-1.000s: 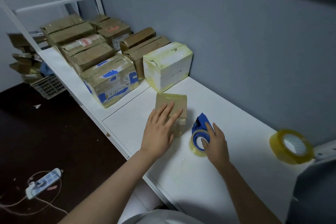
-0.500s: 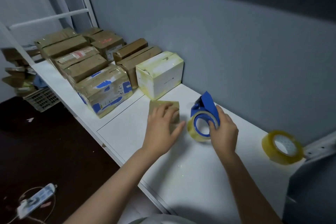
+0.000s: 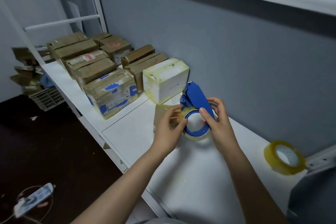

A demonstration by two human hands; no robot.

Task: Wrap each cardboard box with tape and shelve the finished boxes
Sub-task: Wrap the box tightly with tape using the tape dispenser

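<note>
Hands are both working mid-frame. The right hand (image 3: pixel 221 123) is gripping the blue tape dispenser (image 3: pixel 197 100), fingers curled round its back and thumb on the front, and is holding it up off the desk (image 3: pixel 190 169). The left hand (image 3: pixel 170 129) is pinching at the rim of the yellowish roll with thumb and forefinger close together. I'm guessing it's hunting for the loose end, but I can't see the end itself.

The small cardboard box (image 3: pixel 161 112) is sitting on the desk just behind the left hand, half hidden, with nothing touching it. Taped boxes (image 3: pixel 109 94) are lining up toward the upper left, with a white box (image 3: pixel 165 80) nearest. A spare roll (image 3: pixel 283 158) is lying at lower right.

What I'm worrying about:
- The tape end could be sticking back onto the roll or tearing into a sliver while it's getting picked at.
- A fingertip is getting close to the cutter edge.
- With no hand pinning that light little box, the first pull of tape could drag it around or stick on crooked.
</note>
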